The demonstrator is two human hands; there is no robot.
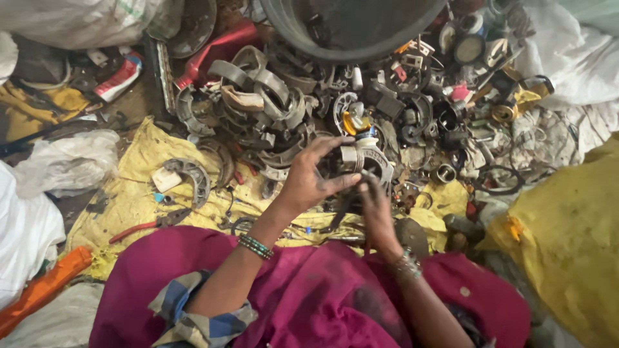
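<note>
1. Scrap metal everywhere — a heap spread over a yellow sheet (138, 193) on the ground, sacks crowding in on both sides. Landmark for everything below: the small metal part (351, 160) held in the middle of the view.

2. Nearest the camera, below the part, a lap in magenta cloth (309, 290) with a checked sleeve (193, 316) pushed up the left forearm.

3. Left hand (309, 180) comes up from below-left of the part, fingers curled over it and thumb underneath — closed on the part, carrying its weight.

4. Right hand (377, 206) sits just below-right of the part, fingertips pinched in against its lower edge; whether it truly grips or only touches, I cannot tell. Bangles (406, 264) on that wrist.

5. So the part lies up and slightly left of the right hand, directly in the left hand's curl. The left hand has the firmer hold. Its long axis is hidden by the fingers.

6. Well to the left of the part, on the sheet, red-handled pliers (145, 225), and above them a curved grey shoe-shaped piece (193, 177).

7. Just above the part, a little yellow and white fitting (356, 122) stands out of the pile; curved metal bands (258, 96) stack up to the upper left.

8. Farthest off, above it all, the rim of a big dark tub (348, 32), and a yellow sack (567, 232) well to the right.
</note>
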